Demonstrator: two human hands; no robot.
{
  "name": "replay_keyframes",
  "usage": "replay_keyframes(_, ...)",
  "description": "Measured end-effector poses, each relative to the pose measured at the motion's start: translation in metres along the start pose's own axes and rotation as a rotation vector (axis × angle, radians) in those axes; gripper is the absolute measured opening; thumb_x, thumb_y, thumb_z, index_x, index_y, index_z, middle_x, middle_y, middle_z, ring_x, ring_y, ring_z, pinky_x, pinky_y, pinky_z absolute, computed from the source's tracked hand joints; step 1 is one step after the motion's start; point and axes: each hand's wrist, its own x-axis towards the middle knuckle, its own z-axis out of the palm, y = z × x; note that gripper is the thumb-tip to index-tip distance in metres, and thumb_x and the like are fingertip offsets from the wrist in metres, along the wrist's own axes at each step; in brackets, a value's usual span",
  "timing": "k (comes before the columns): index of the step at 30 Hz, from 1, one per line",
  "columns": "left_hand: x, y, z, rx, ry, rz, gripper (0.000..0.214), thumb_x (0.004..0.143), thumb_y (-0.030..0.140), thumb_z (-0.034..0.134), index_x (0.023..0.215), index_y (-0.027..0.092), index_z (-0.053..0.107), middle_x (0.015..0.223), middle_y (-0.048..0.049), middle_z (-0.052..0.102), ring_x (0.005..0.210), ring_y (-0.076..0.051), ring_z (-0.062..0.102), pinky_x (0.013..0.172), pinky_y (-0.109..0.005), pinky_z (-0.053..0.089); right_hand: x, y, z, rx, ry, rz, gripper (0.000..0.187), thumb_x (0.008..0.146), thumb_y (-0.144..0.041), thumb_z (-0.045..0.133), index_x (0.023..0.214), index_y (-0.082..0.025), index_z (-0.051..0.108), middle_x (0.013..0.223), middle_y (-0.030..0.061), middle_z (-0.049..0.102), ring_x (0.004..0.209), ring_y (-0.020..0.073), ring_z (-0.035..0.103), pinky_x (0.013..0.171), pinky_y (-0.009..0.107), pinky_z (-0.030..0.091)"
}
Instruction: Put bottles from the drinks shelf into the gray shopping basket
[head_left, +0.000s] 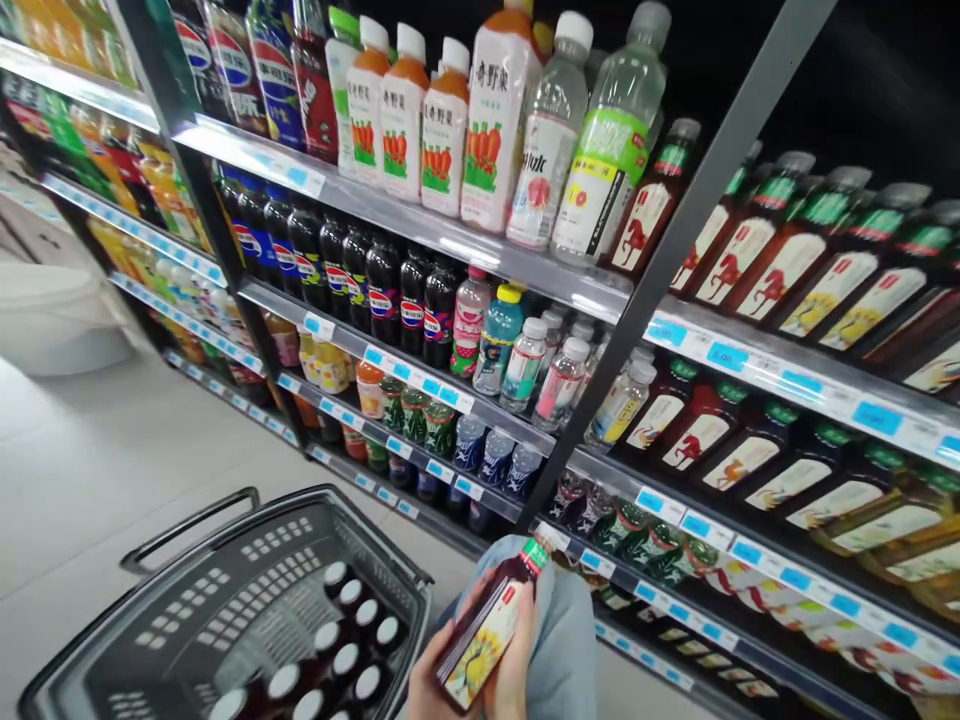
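A dark red-brown drink bottle with a green and red neck band, a whitish cap and a cream label with a yellow sunburst picture lies tilted between my hands, above my knee. My left hand is wrapped round its left side and base. On the other side, my right hand grips it with the thumb along the label's edge. To the left stands a dark grey shopping basket, holding several dark bottles with white caps.
Shelves with price tags rise in front, stocked with cola bottles, carrot juice bottles and, at right, dark tea-coloured bottles. A white rounded tub stands on the tiled floor at far left.
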Motion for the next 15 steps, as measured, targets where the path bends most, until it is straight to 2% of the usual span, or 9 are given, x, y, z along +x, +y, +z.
replay_keyframes(2,0.0,-0.003,0.007,-0.042,0.045,0.018,0.074,0.096,0.024,0.061,0.168,0.02,0.044,0.105,-0.0112,0.086,0.102,-0.037,0.082,0.101,-0.05,0.064,0.007,-0.004,-0.002,0.093,0.073,0.048,0.061,0.074,-0.089,0.069,0.103,-0.037,0.083,0.1,0.0013,0.085,0.104,0.0363,0.081,0.097,0.057,0.065)
replay_keyframes(3,0.001,-0.004,0.008,-0.057,0.027,0.022,0.072,0.097,0.024,0.061,0.167,0.02,0.046,0.105,-0.0116,0.086,0.099,-0.035,0.083,0.1,-0.047,0.064,0.011,-0.006,-0.003,0.133,0.095,0.078,0.063,0.071,-0.09,0.07,0.101,-0.036,0.084,0.103,0.0015,0.085,0.104,0.0352,0.081,0.098,0.055,0.065)
replay_keyframes(5,0.005,-0.004,0.007,-0.077,-0.071,0.021,0.066,0.097,0.022,0.06,0.163,0.025,0.053,0.112,-0.0106,0.085,0.098,-0.031,0.083,0.098,-0.042,0.064,0.017,-0.008,-0.007,0.199,0.128,0.124,0.064,0.069,-0.087,0.075,0.102,-0.033,0.085,0.109,0.0022,0.085,0.105,0.0328,0.081,0.101,0.051,0.064)
replay_keyframes(7,0.009,-0.001,0.003,-0.079,-0.195,0.017,0.06,0.098,0.021,0.058,0.157,0.03,0.061,0.121,-0.0083,0.083,0.106,-0.029,0.082,0.099,-0.039,0.064,0.021,-0.007,-0.01,0.227,0.155,0.135,0.063,0.07,-0.084,0.077,0.102,-0.03,0.084,0.11,0.004,0.085,0.105,0.0318,0.081,0.099,0.049,0.064)
replay_keyframes(10,0.011,0.002,0.0,-0.061,-0.299,-0.007,0.05,0.101,0.022,0.053,0.149,0.027,0.07,0.126,-0.0075,0.082,0.116,-0.026,0.079,0.104,-0.036,0.061,0.024,-0.004,-0.012,0.228,0.213,0.108,0.064,0.074,-0.081,0.075,0.105,-0.025,0.081,0.106,0.007,0.085,0.102,0.0329,0.081,0.089,0.049,0.066)
replay_keyframes(13,0.008,0.0,0.006,-0.048,-0.321,-0.012,0.047,0.104,0.027,0.051,0.147,0.023,0.07,0.124,-0.0078,0.083,0.118,-0.023,0.078,0.111,-0.035,0.056,0.024,-0.005,-0.011,0.216,0.3,0.056,0.061,0.077,-0.075,0.077,0.106,-0.022,0.077,0.102,0.0079,0.084,0.095,0.0314,0.081,0.084,0.046,0.066)
replay_keyframes(15,0.004,-0.003,0.014,-0.061,-0.309,-0.007,0.047,0.105,0.028,0.05,0.146,0.02,0.07,0.125,-0.0088,0.082,0.118,-0.023,0.078,0.114,-0.036,0.054,0.023,-0.008,-0.01,0.157,0.311,0.006,0.057,0.082,-0.072,0.074,0.106,-0.021,0.075,0.099,0.0073,0.084,0.09,0.0293,0.081,0.084,0.044,0.066)
